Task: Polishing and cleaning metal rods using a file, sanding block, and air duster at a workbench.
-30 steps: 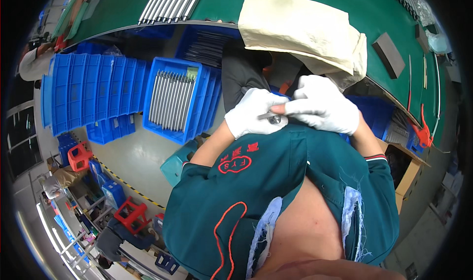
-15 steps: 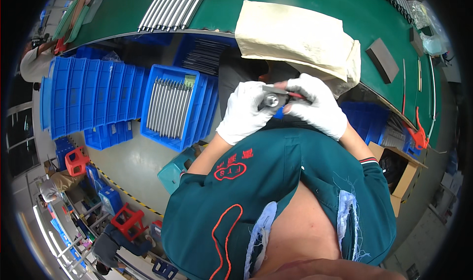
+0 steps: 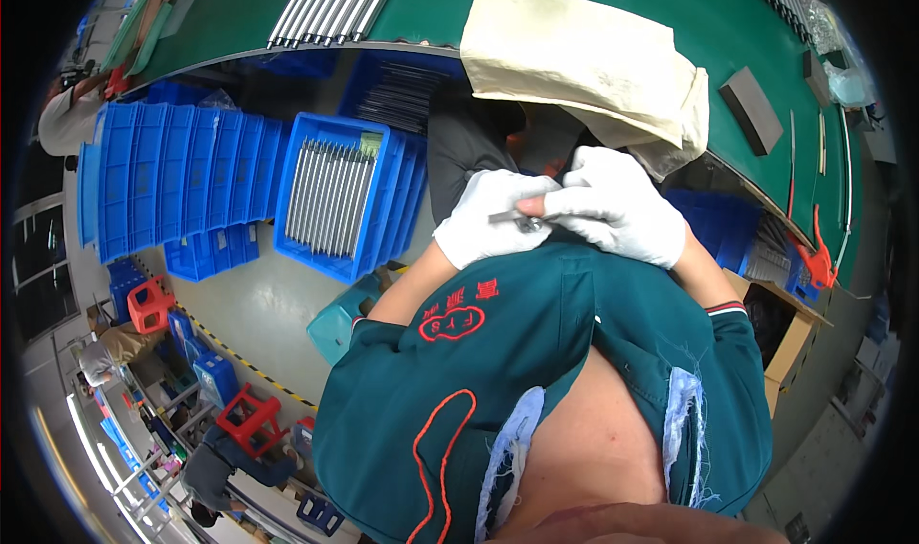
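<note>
Here, short silvery metal rod, gripped between white-gloved left hand, right hand

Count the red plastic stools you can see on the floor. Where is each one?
2. One red stool stands below the stacked blue crates; another red stool stands lower down by the striped floor line. Others may be hidden.

Bright, even overhead light, soft shadows; sharp centre, strong fisheye bending and dark rim.
</note>
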Tool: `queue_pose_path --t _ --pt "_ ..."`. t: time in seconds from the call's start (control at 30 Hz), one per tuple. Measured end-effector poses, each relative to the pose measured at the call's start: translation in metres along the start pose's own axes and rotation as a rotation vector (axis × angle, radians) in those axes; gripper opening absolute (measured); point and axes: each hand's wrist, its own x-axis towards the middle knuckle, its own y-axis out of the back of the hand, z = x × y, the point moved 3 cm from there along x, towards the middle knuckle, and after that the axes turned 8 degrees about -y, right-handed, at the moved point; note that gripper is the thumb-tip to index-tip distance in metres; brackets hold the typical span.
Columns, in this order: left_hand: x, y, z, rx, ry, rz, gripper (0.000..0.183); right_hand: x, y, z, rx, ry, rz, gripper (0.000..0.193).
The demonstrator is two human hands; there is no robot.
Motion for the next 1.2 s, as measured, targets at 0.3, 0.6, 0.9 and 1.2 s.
queue_pose_path --t 0.3,0.6,0.9,1.2 --pt "0.008 -0.001 -0.002 0.055 -0.006 -0.329 0.016 -0.001 0.018 0.001 -0.065 0.101 -0.15 0.031" --pt "0.014 0.001 0.003 0.041 -0.139 -0.389 0.012 0.006 0.024 -0.005 -0.018 0.17 0.013 0.043" --pt "0.008 0.006 0.001 -0.037 0.041 -0.173 0.016 -0.027 0.022 0.026 0.168 -0.234 0.077 0.025" --pt "-0.002 0.003 0.001 0.055 -0.063 0.057 0.02 -0.002 0.004 0.005 0.043 -0.049 0.057 0.036"
